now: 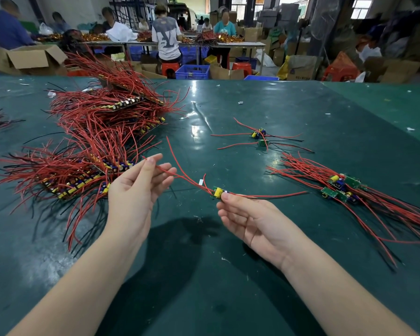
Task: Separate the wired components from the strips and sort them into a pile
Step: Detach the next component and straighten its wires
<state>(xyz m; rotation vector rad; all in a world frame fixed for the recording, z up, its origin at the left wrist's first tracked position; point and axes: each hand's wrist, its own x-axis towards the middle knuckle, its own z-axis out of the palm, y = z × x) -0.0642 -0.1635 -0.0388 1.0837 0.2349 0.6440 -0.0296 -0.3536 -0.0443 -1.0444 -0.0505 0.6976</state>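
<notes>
A: Component [218, 192] status was logged: one small green board with a yellow capacitor, already freed from its strip, was held above the green table [252, 299]. It was pinched at the board end between thumb and fingertip of the right hand [249, 220], the remaining fingers being left loosely extended, palm up.

B: And the left hand [137, 187]?

A: Its fingers were recorded as relaxed and nearly straight. One red wire [177, 174] of the component was seen to run across them; whether it was lightly pinched or merely draped could not be told.

B: Which step was judged to be in hand?

A: Transfer, after separation. The sorted pile [342, 187] was noted to the right, well apart from the held piece. The unseparated strips [102, 141] were heaped to the left, and three loose components [260, 137] were noted farther back, centre.

B: What was the next move judged to need?

A: The wire would have to be let slip from the left fingers, and the board carried right and laid with its leads parallel to those in the pile, so that tangling is avoided. A fresh strip would then be taken.
</notes>
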